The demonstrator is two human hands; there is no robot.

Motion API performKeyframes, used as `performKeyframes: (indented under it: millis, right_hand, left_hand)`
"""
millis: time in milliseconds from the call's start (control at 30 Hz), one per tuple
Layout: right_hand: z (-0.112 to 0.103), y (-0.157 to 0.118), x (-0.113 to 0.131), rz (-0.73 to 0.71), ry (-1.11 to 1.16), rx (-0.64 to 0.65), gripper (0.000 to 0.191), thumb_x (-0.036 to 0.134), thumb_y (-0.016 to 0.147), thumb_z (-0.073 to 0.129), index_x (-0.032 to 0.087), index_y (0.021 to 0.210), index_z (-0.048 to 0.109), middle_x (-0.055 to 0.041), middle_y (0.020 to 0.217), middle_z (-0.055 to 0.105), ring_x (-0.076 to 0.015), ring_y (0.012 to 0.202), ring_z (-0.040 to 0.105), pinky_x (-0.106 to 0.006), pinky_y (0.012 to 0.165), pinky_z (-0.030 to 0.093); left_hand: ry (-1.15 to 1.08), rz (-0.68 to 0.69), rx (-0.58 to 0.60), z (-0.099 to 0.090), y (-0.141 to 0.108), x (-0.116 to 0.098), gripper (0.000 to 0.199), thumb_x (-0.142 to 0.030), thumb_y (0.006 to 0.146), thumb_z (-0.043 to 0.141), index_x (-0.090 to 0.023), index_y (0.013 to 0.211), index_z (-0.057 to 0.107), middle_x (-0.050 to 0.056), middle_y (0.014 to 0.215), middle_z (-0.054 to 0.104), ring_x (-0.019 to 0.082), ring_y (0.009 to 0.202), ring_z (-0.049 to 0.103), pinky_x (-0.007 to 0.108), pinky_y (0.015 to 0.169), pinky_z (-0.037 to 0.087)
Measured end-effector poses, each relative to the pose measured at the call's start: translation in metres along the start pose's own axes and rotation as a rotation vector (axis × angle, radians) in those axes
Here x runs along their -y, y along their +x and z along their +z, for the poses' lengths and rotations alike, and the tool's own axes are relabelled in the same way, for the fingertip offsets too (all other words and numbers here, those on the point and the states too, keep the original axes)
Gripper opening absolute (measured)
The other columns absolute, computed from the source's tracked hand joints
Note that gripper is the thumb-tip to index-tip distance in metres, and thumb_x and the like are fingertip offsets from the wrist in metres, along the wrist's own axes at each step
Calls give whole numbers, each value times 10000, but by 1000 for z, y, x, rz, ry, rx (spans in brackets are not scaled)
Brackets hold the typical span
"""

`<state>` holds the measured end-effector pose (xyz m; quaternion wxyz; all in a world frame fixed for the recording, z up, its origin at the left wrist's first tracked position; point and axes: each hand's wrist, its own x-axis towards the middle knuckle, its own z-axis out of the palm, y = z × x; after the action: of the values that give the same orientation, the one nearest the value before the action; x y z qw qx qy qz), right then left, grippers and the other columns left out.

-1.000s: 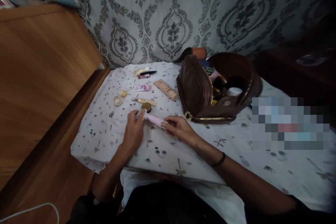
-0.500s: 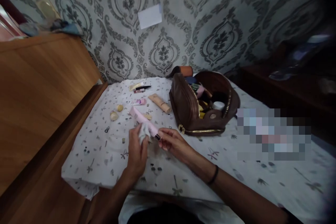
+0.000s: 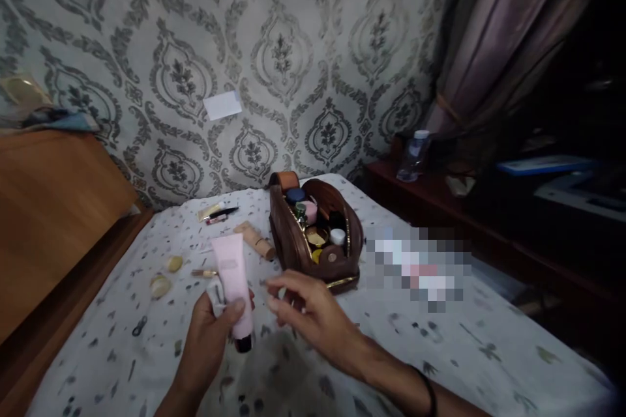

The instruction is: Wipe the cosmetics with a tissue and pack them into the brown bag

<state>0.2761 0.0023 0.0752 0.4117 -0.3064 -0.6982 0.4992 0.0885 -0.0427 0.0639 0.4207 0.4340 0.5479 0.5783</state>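
My left hand [image 3: 212, 326] is closed around a pale pink squeeze tube [image 3: 229, 267], its black cap pointing down toward me. A crumpled whitish tissue or cloth [image 3: 215, 295] is bunched in the same hand, against the tube's left side. To the right of the tube, apart from it, my right hand [image 3: 310, 316] hovers with bent, parted fingers and nothing visible in them. Just beyond that hand stands an unzipped brown cosmetics bag [image 3: 320, 254], with jars and other containers inside. A beige tube [image 3: 255, 241] lies between the pink tube and the bag.
On the patterned sheet lie a black pen-like stick [image 3: 222, 212], a yellowish tube [image 3: 208, 212], two small round items [image 3: 160, 285] and a brush-like item [image 3: 204, 273]. A wooden panel [image 3: 63, 189] borders the left; a plastic bottle [image 3: 413, 156] stands on a dark ledge.
My right hand has let go of the tube's cap end and moved right. The tube has turned more upright in my left hand. The view has swung to the right.
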Motion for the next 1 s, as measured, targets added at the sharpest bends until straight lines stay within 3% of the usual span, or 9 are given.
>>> performKeyframes:
  millis: [67, 133, 333, 433, 500, 600, 767, 867, 1000]
  right_hand:
    - [-23, 2, 16, -1, 63, -56, 432, 488, 860, 654, 179, 1163, 649, -61, 956, 647, -103, 623, 590, -222, 524, 453]
    - [-43, 4, 29, 4, 133, -48, 432, 498, 863, 655, 192, 1166, 633, -32, 881, 633, -94, 589, 573, -205, 492, 443]
    - [-103, -3, 58, -58, 57, -74, 323, 472, 909, 617, 189, 761, 659, 3, 623, 581, -94, 508, 527, -195, 446, 422]
    - [-140, -4, 69, -101, -60, -292, 285, 452, 905, 637, 221, 740, 667, 8, 557, 561, -106, 462, 504, -208, 391, 372]
    - [-162, 2, 74, -168, -119, -482, 257, 434, 909, 641, 236, 748, 671, 0, 573, 575, -116, 481, 519, -221, 398, 377]
    - [-183, 18, 76, -294, -193, -613, 234, 401, 924, 632, 228, 774, 679, -6, 623, 603, -121, 531, 563, -240, 455, 431]
    - [-196, 52, 70, -338, -389, -601, 247, 310, 969, 569, 194, 766, 648, 26, 607, 597, -76, 514, 539, -221, 487, 426]
    - [-202, 74, 60, -408, -477, -509, 274, 245, 976, 548, 186, 720, 625, 38, 610, 595, -64, 530, 550, -207, 502, 408]
    - [-203, 99, 44, -433, -540, -416, 311, 262, 987, 533, 171, 703, 621, 46, 607, 571, -72, 567, 557, -211, 565, 400]
  left_hand:
    - [210, 114, 140, 13, 4, -14, 309, -405, 745, 769, -182, 942, 689, 21, 808, 702, 188, 700, 628, 284, 625, 531]
    - [390, 257, 317, 31, 6, -28, 258, -376, 774, 745, -216, 970, 695, 9, 836, 704, 189, 724, 627, 282, 638, 531]
    - [599, 569, 564, 72, 25, -57, 230, -378, 885, 638, -244, 1068, 676, 32, 917, 719, 204, 785, 668, 277, 677, 541]
    - [721, 754, 503, 83, 54, -68, 277, -243, 927, 513, -238, 1175, 636, 61, 1011, 717, 217, 877, 681, 296, 730, 556]
    - [908, 895, 405, 92, 76, -73, 412, -119, 873, 450, -215, 1245, 599, 82, 1082, 707, 244, 982, 663, 356, 827, 559]
    - [1208, 1055, 356, 109, 107, -74, 581, -52, 763, 450, -173, 1323, 549, 114, 1262, 657, 301, 1187, 584, 454, 966, 526]
    - [1435, 1000, 496, 121, 129, -67, 586, -99, 735, 485, -182, 1311, 556, 123, 1297, 651, 307, 1167, 620, 439, 864, 588]
    - [1434, 1016, 505, 113, 126, -69, 614, -99, 687, 469, -218, 1278, 584, 97, 1242, 690, 288, 1091, 672, 426, 823, 612]
    - [1384, 1037, 600, 101, 116, -78, 754, -75, 635, 460, -235, 1369, 531, 77, 1307, 669, 268, 1194, 640, 423, 903, 612]
